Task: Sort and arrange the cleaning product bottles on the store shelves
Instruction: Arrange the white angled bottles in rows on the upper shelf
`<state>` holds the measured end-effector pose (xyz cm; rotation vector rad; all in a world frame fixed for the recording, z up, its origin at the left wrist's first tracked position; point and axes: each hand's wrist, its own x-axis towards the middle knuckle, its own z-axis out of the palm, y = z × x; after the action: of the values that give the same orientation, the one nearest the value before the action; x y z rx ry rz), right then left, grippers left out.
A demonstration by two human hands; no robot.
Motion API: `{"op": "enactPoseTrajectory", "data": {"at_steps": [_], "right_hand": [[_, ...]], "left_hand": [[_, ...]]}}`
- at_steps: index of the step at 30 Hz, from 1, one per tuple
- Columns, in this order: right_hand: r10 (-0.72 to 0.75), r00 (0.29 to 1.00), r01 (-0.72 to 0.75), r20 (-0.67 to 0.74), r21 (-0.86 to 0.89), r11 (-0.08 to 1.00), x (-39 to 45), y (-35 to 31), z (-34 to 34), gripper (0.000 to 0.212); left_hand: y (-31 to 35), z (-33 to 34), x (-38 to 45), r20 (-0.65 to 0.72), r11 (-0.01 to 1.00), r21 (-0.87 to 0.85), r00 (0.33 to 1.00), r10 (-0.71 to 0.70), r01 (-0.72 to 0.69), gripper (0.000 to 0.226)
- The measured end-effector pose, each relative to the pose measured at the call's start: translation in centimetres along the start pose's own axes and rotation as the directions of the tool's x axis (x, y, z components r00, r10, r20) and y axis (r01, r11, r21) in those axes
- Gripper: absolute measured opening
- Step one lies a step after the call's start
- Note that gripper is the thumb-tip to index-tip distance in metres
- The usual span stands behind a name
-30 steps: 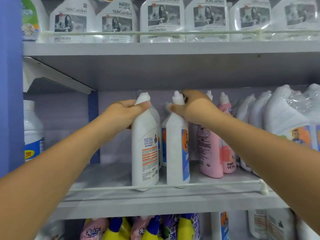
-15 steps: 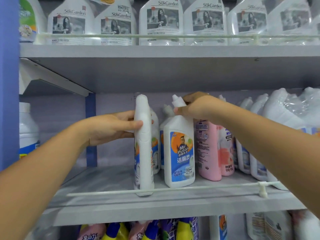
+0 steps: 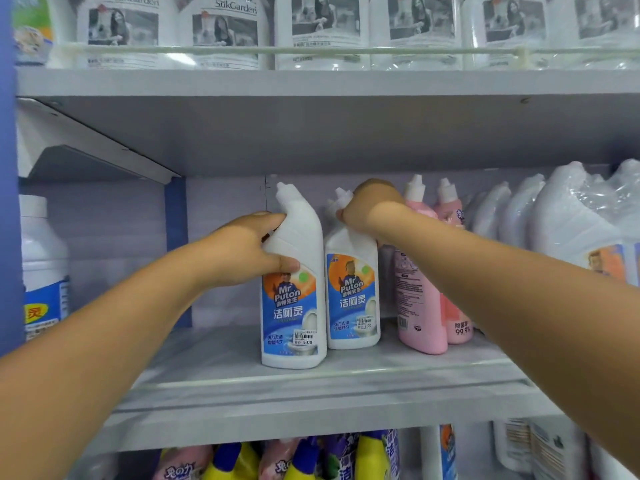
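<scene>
left hand (image 3: 242, 252) grasps the left toilet cleaner bottle (image 3: 294, 299), now turned label-forward; right hand (image 3: 372, 206) fingers still clasp the right toilet cleaner bottle (image 3: 351, 299) neck, hiding its cap.

- Two Mr Puton bottles stand side by side mid-shelf (image 3: 242, 362), the left bottle (image 3: 294, 306) nearer the front edge, the right bottle (image 3: 351, 299) just behind
- Pink bottles (image 3: 420, 306) stand right of them
- Wrapped jugs (image 3: 568, 223) fill the right end

Single head cam, close in, faces fwd at middle shelf (image 3: 311, 403), roughly level w/ it.
</scene>
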<state>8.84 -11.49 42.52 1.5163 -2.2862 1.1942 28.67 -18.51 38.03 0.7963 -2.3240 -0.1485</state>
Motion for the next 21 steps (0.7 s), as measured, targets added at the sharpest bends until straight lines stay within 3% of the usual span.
{"op": "enactPoseTrajectory", "data": {"at_steps": [3,6,13,21], "right_hand": [[-0.069,0.997,0.064,-0.036,-0.11,0.992,1.3,0.7,0.9,0.035],[-0.058,0.998,0.058,0.005,-0.102,0.993,2.0,0.6,1.3,0.034],[-0.086,0.994,0.077,-0.063,-0.14,0.987,3.8,1.4,2.3,0.039],[-0.099,0.989,0.08,-0.111,-0.164,0.983,4.3,2.2,3.0,0.043]], "left_hand": [[-0.4,0.4,0.9,-0.008,0.998,0.059,0.999,-0.031,0.031,0.051],[-0.7,0.9,1.7,-0.005,0.995,0.057,0.996,-0.084,0.084,0.055],[-0.7,1.9,1.9,-0.035,0.988,-0.043,0.988,-0.148,0.146,0.062],[-0.3,3.1,1.8,-0.099,0.982,-0.007,0.977,-0.189,0.19,0.053]]}}
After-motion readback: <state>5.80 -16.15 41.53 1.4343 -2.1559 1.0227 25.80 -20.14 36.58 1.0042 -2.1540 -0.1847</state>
